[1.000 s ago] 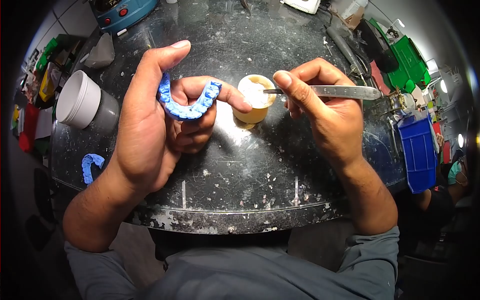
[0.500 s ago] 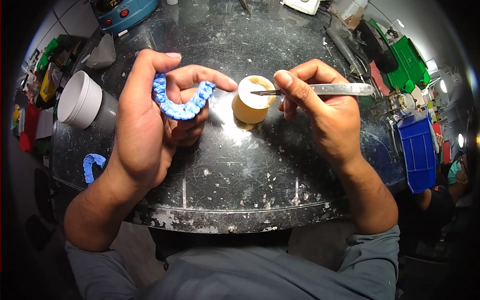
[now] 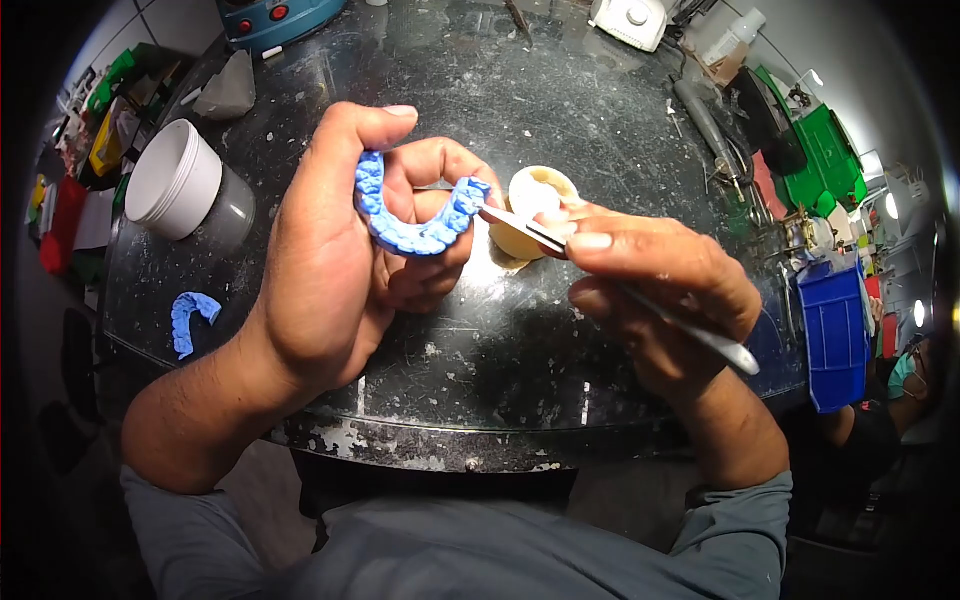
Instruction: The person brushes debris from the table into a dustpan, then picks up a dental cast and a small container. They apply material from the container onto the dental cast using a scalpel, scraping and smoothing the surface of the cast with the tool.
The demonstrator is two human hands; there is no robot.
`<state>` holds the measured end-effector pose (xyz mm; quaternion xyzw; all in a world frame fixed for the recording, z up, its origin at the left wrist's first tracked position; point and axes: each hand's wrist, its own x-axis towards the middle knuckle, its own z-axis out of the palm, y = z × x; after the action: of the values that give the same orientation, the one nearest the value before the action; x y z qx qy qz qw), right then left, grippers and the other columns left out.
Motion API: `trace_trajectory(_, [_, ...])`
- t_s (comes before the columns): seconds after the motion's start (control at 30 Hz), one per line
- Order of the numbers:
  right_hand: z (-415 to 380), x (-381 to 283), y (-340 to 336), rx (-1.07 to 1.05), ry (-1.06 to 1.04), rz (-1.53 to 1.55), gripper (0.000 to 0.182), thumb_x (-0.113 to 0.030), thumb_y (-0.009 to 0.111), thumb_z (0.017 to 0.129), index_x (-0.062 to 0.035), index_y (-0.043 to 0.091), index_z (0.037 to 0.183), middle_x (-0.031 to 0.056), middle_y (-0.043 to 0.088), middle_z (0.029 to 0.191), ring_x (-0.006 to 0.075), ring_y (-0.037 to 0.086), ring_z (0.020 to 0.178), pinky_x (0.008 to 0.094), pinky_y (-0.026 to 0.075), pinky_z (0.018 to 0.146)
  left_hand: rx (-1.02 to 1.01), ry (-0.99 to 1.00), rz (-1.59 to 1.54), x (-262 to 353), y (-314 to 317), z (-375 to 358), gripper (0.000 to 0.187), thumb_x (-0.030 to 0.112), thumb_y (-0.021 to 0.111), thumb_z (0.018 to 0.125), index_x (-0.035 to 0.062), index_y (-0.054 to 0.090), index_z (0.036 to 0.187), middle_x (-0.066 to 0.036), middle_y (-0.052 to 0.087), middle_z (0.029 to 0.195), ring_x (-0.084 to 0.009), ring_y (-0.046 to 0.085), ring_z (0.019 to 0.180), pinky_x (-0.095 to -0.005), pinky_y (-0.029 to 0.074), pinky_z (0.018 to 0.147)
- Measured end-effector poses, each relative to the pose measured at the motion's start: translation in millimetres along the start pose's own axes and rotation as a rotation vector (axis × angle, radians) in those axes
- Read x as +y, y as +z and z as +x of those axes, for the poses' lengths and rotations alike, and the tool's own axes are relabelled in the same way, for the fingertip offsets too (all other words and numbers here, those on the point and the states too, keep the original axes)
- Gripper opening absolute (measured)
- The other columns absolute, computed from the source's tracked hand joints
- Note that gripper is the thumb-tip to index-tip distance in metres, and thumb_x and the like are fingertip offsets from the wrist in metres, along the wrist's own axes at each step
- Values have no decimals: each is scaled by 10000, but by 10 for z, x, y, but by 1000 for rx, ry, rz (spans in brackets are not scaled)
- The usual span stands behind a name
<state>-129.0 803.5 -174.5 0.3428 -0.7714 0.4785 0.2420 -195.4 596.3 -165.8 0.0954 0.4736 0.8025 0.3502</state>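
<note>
My left hand (image 3: 340, 240) holds a blue horseshoe-shaped dental arch (image 3: 410, 235), its toothed side facing up. In my right hand (image 3: 665, 280) is a thin knife-like tool (image 3: 690, 330) with a silvery handle, its tip at the right end of the blue arch. Whether the tip touches the arch is hard to tell. Behind the tool stands a small yellowish cup (image 3: 540, 190) with whitish material inside, partly hidden by my right fingers. A second, smaller blue arch piece (image 3: 190, 318) lies on the table left of my left wrist.
A white tub (image 3: 175, 180) stands at the left of the dark table (image 3: 480, 380). Behind it are a grey chunk (image 3: 228, 88) and a blue machine (image 3: 280, 22). Green (image 3: 820, 150) and blue bins (image 3: 833, 335) sit at the right, near another person's arm (image 3: 908, 385).
My right hand has turned and brought the tool from the cup to the blue arch. My left hand with the arch appears farther right, and the view has shifted slightly.
</note>
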Motion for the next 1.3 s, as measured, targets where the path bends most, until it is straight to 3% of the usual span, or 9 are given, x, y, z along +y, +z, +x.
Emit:
trace_trajectory(0.2, [1, 20, 64, -7, 11, 29, 264, 66, 697, 805, 12, 570, 1030, 198, 644, 1025, 358, 637, 1071, 565, 432, 1017, 9, -20, -3, -29, 54, -17, 590, 547, 264, 931, 29, 544, 910, 4, 430, 523, -82, 314, 430, -217, 274, 442])
trace_trajectory(0.37, [5, 72, 84, -58, -59, 81, 259, 119, 632, 798, 12, 542, 1017, 202, 608, 1011, 392, 619, 1090, 586, 409, 1032, -27, -31, -44, -41, 30, -23, 579, 555, 289, 920, 37, 548, 913, -16, 466, 532, -96, 352, 444, -226, 301, 454])
trace_trajectory(1.3, [8, 107, 61, -75, -72, 75, 258, 87, 641, 786, -13, 564, 1012, 175, 629, 991, 355, 635, 1080, 582, 354, 1071, -53, -90, -39, -29, 18, -29, 588, 568, 294, 917, 41, 555, 924, -14, 489, 568, -88, 372, 454, -208, 310, 454])
